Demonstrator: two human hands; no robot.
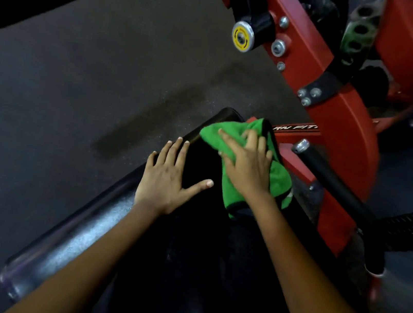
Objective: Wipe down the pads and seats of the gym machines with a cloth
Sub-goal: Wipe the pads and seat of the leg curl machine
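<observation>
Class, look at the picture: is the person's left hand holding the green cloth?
No. The left hand lies flat on the black pad, while the right hand presses the green cloth.

Both bare forearms reach forward from the bottom edge, roughly parallel. The left hand (167, 177) lies palm down, fingers straight and spread, thumb angled out to the right. The right hand (246, 162) sits just beside it and a little further forward (also palm down), fingers spread and slightly bent at the knuckles, pressing downward.
</observation>
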